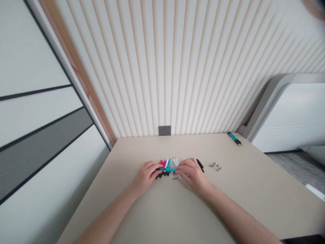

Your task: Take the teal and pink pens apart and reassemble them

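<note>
My left hand (146, 175) and my right hand (193, 174) rest close together on a beige table (142, 210). A teal-and-black pen (167, 169) lies level between them, its ends pinched by the fingers of both hands. Under it lies a row of pen parts in pink, teal, white and black (164, 168). White pen barrels (175, 162) sit next to my right fingers, and a black pen part (200, 165) lies just beyond them. Small screws (174, 178) lie below the pen row.
Small metal pieces (215, 166) lie right of the hands. A pair of teal-and-black pens (234, 138) lies at the far right table edge. A ribbed wall with a socket (164, 130) stands behind the table, with a white cabinet to the right and panelled doors to the left.
</note>
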{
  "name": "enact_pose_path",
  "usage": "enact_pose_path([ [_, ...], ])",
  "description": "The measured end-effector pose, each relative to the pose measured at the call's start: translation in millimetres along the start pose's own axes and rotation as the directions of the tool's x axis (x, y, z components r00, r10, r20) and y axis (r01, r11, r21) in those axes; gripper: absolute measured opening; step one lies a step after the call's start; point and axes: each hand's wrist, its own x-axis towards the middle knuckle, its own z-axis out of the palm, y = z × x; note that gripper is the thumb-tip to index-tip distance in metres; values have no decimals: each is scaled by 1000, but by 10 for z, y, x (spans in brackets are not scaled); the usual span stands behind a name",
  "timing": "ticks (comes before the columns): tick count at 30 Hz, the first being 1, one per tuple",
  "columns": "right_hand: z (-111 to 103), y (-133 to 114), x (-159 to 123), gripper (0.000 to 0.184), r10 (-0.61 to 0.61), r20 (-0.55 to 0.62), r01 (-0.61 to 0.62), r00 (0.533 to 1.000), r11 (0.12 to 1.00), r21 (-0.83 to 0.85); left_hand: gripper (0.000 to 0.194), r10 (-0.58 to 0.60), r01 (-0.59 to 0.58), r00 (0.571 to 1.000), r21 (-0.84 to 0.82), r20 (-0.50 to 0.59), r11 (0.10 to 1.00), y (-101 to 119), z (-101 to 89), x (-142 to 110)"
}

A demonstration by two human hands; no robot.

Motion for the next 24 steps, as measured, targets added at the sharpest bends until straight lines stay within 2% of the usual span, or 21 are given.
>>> enact_pose_path([
  [5,-37,11,-8,28,-60,-28,62,998,997,52,20,-103,103,995,-166,8,981,24,-7,17],
  [9,-62,49,10,28,16,12,-16,1000,1000,12,24,-295,253,954,-394,-49,883,-7,12,17],
  [11,-62,63,16,25,68,67,-65,995,997,-45,28,-363,283,928,-475,-84,833,-30,8,15],
  [12,-59,66,17,24,89,95,-82,992,994,-76,29,-372,283,922,-468,-107,837,-41,1,13],
  [13,-54,65,17,22,105,121,-93,987,990,-106,28,-354,272,926,-421,-129,865,-50,-10,11],
  [15,-40,51,13,20,127,169,-101,977,983,-156,24,-240,202,960,-236,-143,951,-67,-36,8],
  [18,-17,20,6,18,141,231,-93,963,974,-207,18,-44,46,997,34,-62,998,-86,-60,7],
  [20,-5,8,6,19,151,266,-89,952,969,-231,19,16,-13,999,108,-28,994,-97,-60,10],
  [24,12,21,15,21,200,312,-117,929,957,-265,19,42,-38,999,154,-21,987,-130,-56,14],
])
